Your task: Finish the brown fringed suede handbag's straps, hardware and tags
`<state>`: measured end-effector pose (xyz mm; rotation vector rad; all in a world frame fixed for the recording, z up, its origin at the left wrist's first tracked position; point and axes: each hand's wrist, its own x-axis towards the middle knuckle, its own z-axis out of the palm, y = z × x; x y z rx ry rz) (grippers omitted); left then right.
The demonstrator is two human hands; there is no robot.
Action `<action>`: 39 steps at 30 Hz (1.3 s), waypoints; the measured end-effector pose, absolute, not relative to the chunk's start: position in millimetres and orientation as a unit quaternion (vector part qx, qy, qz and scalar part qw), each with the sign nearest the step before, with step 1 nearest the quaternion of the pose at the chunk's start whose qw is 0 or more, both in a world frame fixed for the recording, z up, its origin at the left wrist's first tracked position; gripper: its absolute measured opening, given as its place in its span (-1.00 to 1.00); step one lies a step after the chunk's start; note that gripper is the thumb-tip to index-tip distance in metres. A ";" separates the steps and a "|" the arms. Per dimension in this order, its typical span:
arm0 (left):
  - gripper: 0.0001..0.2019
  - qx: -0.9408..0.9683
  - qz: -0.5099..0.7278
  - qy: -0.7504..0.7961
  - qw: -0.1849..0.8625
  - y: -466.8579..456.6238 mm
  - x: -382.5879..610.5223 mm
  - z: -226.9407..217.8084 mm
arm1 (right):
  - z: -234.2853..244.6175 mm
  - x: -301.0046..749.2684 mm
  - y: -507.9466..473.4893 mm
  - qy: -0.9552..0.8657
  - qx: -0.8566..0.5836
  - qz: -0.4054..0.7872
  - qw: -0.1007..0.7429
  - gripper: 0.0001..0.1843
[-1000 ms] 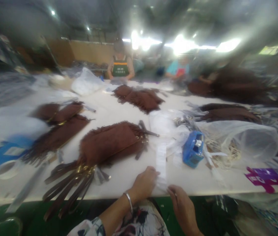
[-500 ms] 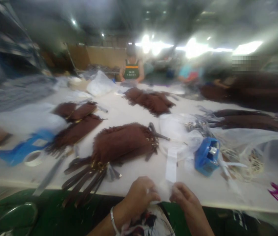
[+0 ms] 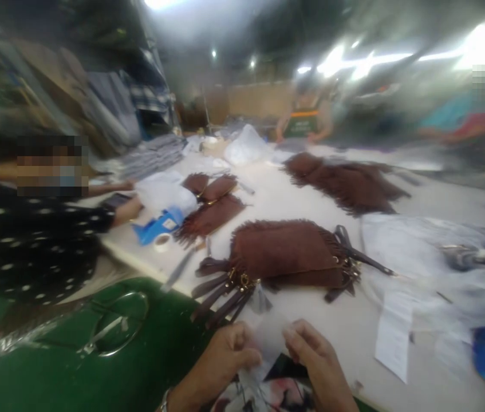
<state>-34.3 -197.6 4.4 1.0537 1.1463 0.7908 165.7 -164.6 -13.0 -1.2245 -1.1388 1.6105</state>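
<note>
Both my hands meet at the table's near edge. My left hand (image 3: 225, 357) and my right hand (image 3: 311, 357) each pinch a small clear plastic bag (image 3: 268, 340) held between them. Just beyond lies a stack of brown fringed suede bags (image 3: 287, 254) with straps and gold hardware hanging over the white table (image 3: 280, 200). A white paper slip (image 3: 392, 335) lies to the right of my hands.
More brown fringed bags (image 3: 214, 209) (image 3: 347, 180) lie farther out. A blue tape dispenser (image 3: 156, 226) and tape roll (image 3: 162, 241) sit at left by a person in a dotted black sleeve (image 3: 31, 240). Clear plastic sheets (image 3: 431, 252) cover the right. Other workers sit at the far end.
The view has swung left, bringing the neighbour in the dotted sleeve into sight. My hands stay together on the clear plastic bag, now lifted off the table edge toward me.
</note>
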 end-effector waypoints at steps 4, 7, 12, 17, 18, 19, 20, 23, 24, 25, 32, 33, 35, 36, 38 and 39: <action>-0.73 0.420 0.374 0.568 0.601 -216.3 -67.5 -2.7 | -12.7 132.2 -163.8 -0.472 -0.454 0.661 0.366 -0.54; -0.76 0.497 0.334 0.628 0.497 -223.5 -79.5 6.4 | -9.2 112.1 -162.9 -0.488 -0.415 0.693 0.330 -0.57; -0.76 0.590 0.247 0.656 0.401 -224.4 -90.6 16.4 | -12.4 93.3 -155.0 -0.494 -0.425 0.687 0.321 -0.58; -0.70 0.550 0.298 0.619 0.474 -222.4 -107.1 1.0 | -23.8 79.9 -151.3 -0.507 -0.454 0.650 0.337 -0.56; -0.70 0.514 0.334 0.593 0.521 -222.2 -108.5 -4.4 | -26.0 76.2 -152.0 -0.519 -0.460 0.638 0.335 -0.56; -0.69 0.469 0.373 0.563 0.569 -222.0 -108.7 -10.3 | -28.0 72.1 -153.1 -0.535 -0.465 0.624 0.330 -0.57; -0.64 0.420 0.408 0.534 0.609 -221.7 -108.0 -16.6 | -29.8 67.7 -154.4 -0.553 -0.468 0.610 0.322 -0.57; -0.47 0.307 0.477 0.490 0.662 -220.3 -103.6 -34.7 | -34.4 54.2 -157.6 -0.615 -0.462 0.564 0.301 -0.57; -0.47 0.288 0.491 0.488 0.662 -219.7 -102.6 -39.5 | -35.6 50.1 -157.7 -0.633 -0.458 0.550 0.294 -0.57; -0.47 0.273 0.503 0.486 0.660 -219.2 -102.5 -43.5 | -36.5 46.3 -157.3 -0.648 -0.456 0.539 0.287 -0.57; -0.55 0.255 0.519 0.529 0.621 -225.9 -120.3 -57.7 | -32.9 27.4 -147.5 -0.680 -0.461 0.519 0.236 -0.66; -0.55 0.267 0.514 0.543 0.608 -228.2 -123.7 -59.5 | -33.1 25.0 -147.8 -0.679 -0.457 0.527 0.230 -0.69; -0.56 0.296 0.490 0.574 0.585 -233.6 -129.6 -62.4 | -35.6 21.0 -150.6 -0.672 -0.453 0.545 0.217 -0.74; -0.57 0.315 0.475 0.590 0.572 -236.5 -131.9 -63.2 | -37.9 19.5 -152.8 -0.668 -0.455 0.550 0.212 -0.74; -0.61 0.354 0.441 0.616 0.549 -242.2 -134.7 -63.7 | -43.8 18.0 -157.9 -0.663 -0.464 0.549 0.206 -0.73; -0.63 0.368 0.424 0.622 0.546 -244.8 -135.3 -63.7 | -47.0 18.0 -160.5 -0.666 -0.470 0.543 0.203 -0.71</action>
